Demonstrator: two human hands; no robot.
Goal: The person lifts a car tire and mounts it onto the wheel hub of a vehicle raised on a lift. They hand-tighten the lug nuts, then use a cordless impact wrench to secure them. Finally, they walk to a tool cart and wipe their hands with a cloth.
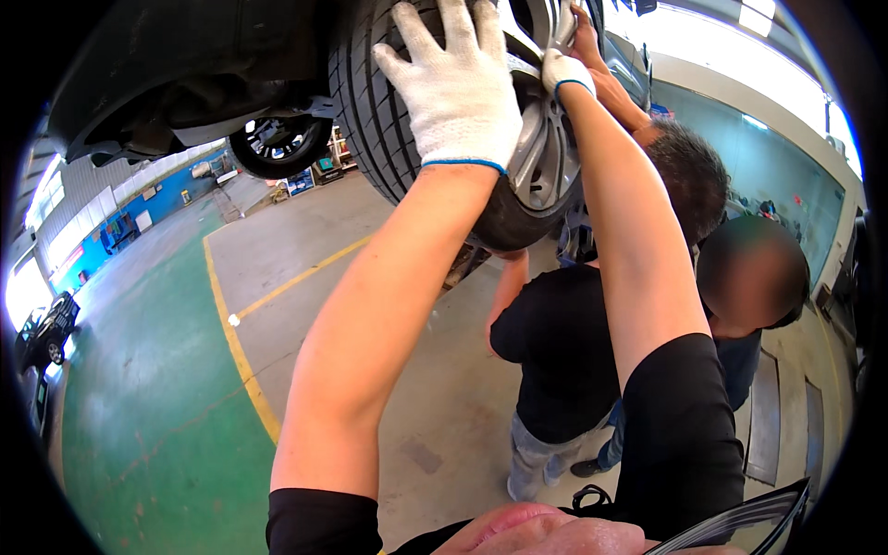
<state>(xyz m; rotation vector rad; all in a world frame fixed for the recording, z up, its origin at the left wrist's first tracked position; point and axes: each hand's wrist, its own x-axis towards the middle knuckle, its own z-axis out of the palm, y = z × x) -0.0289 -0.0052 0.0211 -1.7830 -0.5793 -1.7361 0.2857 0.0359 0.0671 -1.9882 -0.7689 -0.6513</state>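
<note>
The person's left hand (465,100), wearing a white knit glove with a blue cuff edge, is lying flat against the wheel's tire (370,97), with its fingers spreading apart and pointing up rather than closing around anything. The right hand (565,72), gloved the same way, is reaching to the silver rim (535,153) near the upper spokes; its fingers are largely hiding from view, so whether they are clamping on a spoke is something I cannot tell. The wheel itself is standing upright at the top middle, just beside the dark underside of a raised car (194,69), and its upper part is running out of view. A co-worker in a black shirt (564,347) is standing close on the right, holding one bare hand (585,39) up at the wheel just beyond the right glove, while the other forearm (511,291) is reaching up to the bottom of the tire. A second person (740,356) is standing just behind that co-worker, farther to the right. Another wheel (280,146) is showing beneath the car at the left, a yellow line (242,356) is edging the green floor (157,388), and a dark car (48,333) is sitting well apart at the far left.
</note>
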